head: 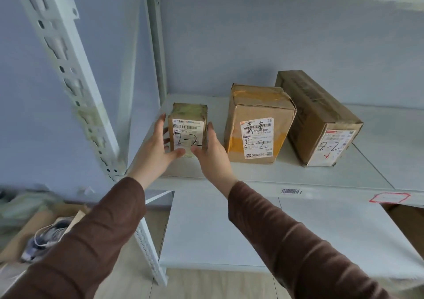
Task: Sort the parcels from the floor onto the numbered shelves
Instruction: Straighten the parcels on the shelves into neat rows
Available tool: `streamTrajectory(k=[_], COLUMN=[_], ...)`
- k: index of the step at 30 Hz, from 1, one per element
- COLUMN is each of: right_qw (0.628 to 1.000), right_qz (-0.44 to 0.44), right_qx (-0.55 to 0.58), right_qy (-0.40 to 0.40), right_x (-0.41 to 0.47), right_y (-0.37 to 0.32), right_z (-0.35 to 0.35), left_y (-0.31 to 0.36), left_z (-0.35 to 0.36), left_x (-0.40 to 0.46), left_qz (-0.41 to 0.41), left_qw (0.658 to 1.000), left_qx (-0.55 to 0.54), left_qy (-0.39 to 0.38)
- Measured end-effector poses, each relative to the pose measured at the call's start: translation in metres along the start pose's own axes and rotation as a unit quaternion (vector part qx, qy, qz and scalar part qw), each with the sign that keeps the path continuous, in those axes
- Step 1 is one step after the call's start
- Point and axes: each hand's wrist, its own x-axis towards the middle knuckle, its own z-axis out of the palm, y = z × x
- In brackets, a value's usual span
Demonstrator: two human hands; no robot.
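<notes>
Head: white shelf [286, 172], lilac wall [275, 46].

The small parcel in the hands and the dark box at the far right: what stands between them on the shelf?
In the head view, one parcel stands between them: the box with yellow tape, marked 2-2, touching the dark box; bare shelf separates it from the small parcel.
</notes>
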Motion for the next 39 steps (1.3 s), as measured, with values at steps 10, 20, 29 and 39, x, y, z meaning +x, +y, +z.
streamTrajectory(k=[10, 20, 29, 39], right_qw=[0.999, 0.999, 0.984, 0.961], right_qz=[0.017, 0.04, -0.162, -0.076], right_qx=[-0.001, 0.01, -0.031, 0.016], right_qy=[0.03, 0.011, 0.062, 0.267], right_x=[0.039, 0.051, -0.055, -0.066], right_y=[0.002, 0.002, 0.019, 0.083], right_z=[0.021, 0.025, -0.02, -0.11], left_y=[-0.016, -0.017, 0.023, 0.058], left_z=[0.004, 0.006, 0.035, 0.11], left_x=[0.023, 0.038, -0.031, -0.011], left_qz=[0.008, -0.003, 0.166, 0.114], left_qw=[0.998, 0.998, 0.979, 0.993], left_qx=[0.05, 0.059, 0.037, -0.003], left_qy=[0.023, 0.02, 0.113, -0.013])
